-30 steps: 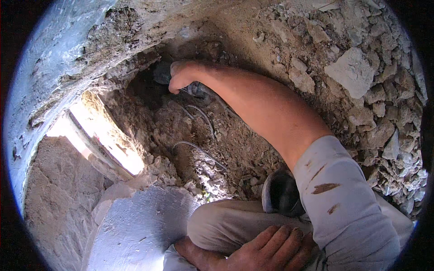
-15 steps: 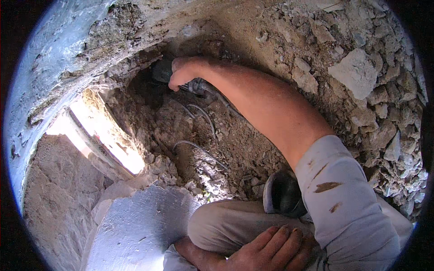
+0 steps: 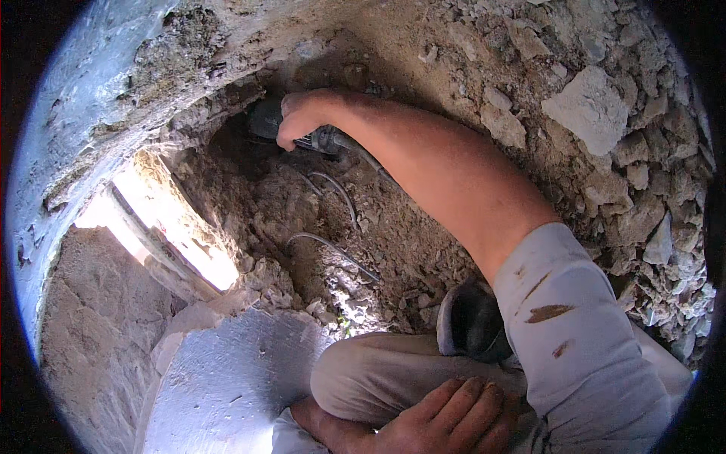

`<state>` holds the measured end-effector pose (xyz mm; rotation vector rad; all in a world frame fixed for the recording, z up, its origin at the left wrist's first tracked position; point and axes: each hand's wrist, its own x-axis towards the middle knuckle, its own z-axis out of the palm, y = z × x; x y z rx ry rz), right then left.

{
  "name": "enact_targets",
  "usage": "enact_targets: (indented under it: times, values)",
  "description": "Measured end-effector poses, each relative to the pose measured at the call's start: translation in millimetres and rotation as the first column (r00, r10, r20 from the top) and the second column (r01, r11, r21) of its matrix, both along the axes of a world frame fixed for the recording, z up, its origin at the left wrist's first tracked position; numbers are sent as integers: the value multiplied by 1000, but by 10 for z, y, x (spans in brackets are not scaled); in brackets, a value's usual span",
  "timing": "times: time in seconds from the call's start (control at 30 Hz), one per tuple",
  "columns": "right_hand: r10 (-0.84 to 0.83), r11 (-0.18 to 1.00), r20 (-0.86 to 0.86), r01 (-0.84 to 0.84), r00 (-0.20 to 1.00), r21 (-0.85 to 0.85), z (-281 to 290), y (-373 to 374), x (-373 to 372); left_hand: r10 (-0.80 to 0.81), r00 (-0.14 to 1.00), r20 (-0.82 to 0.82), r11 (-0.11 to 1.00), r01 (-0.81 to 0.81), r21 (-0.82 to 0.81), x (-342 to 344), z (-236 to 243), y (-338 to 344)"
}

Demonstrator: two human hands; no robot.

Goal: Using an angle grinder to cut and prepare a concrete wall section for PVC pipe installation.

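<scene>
My right hand (image 3: 299, 117) is closed on a dark power tool (image 3: 327, 140) deep in the hollow, with a grey cord (image 3: 367, 157) running from it under my forearm. My left hand (image 3: 446, 416) is low in front of me by my bent knee, its fingers curled and pressed together; what lies under them is hidden. Two or more bent grey wires or thin rods (image 3: 333, 250) stick out of the loose dirt below the tool.
A rough, overhanging wall (image 3: 91, 136) arches over the left, with a bright opening (image 3: 212, 250) beneath it. A pale slab (image 3: 219, 378) lies at lower left. Broken rubble (image 3: 586, 110) is heaped on the right. A dark shoe (image 3: 476, 321) is beside my knee.
My right hand and the tool have shifted slightly up and left, along with a small shift of the whole view. My left hand stays in place.
</scene>
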<state>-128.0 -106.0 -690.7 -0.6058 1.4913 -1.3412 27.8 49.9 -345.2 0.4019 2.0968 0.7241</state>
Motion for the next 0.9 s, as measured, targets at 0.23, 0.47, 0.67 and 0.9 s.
enact_targets:
  times: [0.23, 0.47, 0.67, 0.9]
  values:
    - [17, 998, -60, -20, 998, -58, -45, 17, 41, 110, 994, -15, 991, -109, 83, 161, -55, -39]
    - [26, 1000, -138, -27, 990, -12, -50, -106, 83, -6, 989, 151, 994, -9, 104, 94, 6, -97]
    - [34, 999, -155, -32, 987, 20, -47, -158, 97, -60, 982, 181, 996, 46, 80, 48, 13, -92]
    - [30, 1000, -161, -30, 986, 7, 44, -84, 82, -52, 995, 89, 999, 53, -8, 59, 26, -6]
